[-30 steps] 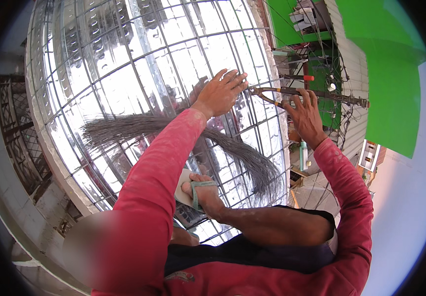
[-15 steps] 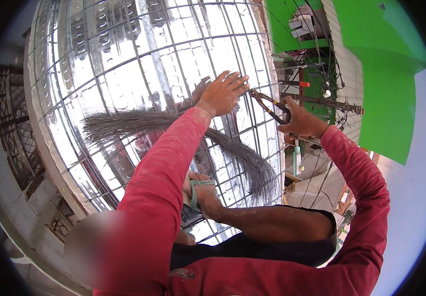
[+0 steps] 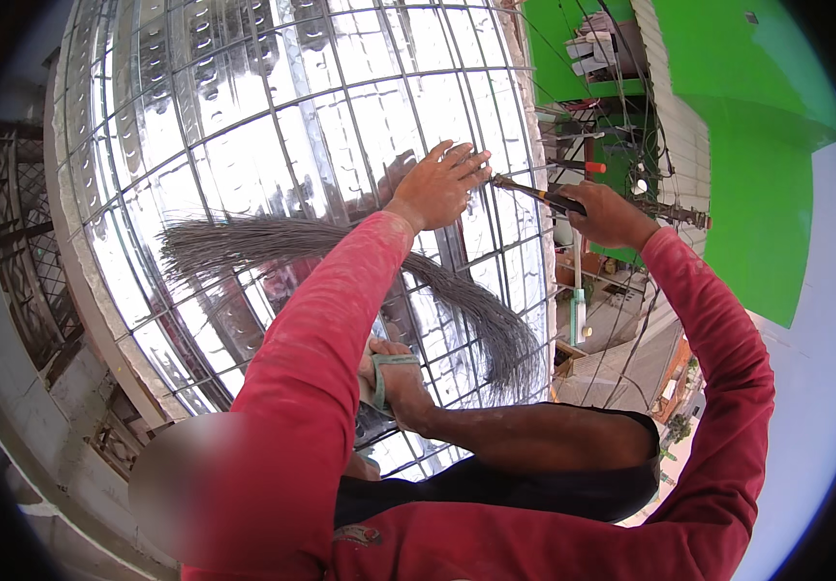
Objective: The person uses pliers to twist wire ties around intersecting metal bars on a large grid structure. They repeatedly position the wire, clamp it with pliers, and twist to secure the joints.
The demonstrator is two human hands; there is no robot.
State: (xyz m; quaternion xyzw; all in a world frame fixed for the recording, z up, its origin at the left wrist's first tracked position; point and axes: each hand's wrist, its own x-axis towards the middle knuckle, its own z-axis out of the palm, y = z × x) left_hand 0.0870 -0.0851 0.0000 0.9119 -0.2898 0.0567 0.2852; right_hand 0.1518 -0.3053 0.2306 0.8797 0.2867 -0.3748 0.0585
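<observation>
My left hand (image 3: 440, 184) rests with its fingers spread on a grid of steel rebar (image 3: 273, 126) laid over shiny corrugated metal sheeting (image 3: 205, 87). My right hand (image 3: 604, 215) is closed around the handle of a thin metal tool (image 3: 534, 193) whose tip meets the bars just beside my left fingertips. A long bundle of thin tie wires (image 3: 273, 247) lies across the grid below my left forearm and fans out at both ends. My foot in a green sandal (image 3: 389, 373) stands on the bars.
The grid ends at a concrete edge (image 3: 79, 281) on the left, with a drop beyond. On the right stand a bright green wall (image 3: 757, 145) and tangled cables (image 3: 650, 165); roofs and a street (image 3: 621, 339) lie far below.
My right hand has come left and brought the tool's tip down to the bars by my left fingers. My left hand has stayed on the same crossing.
</observation>
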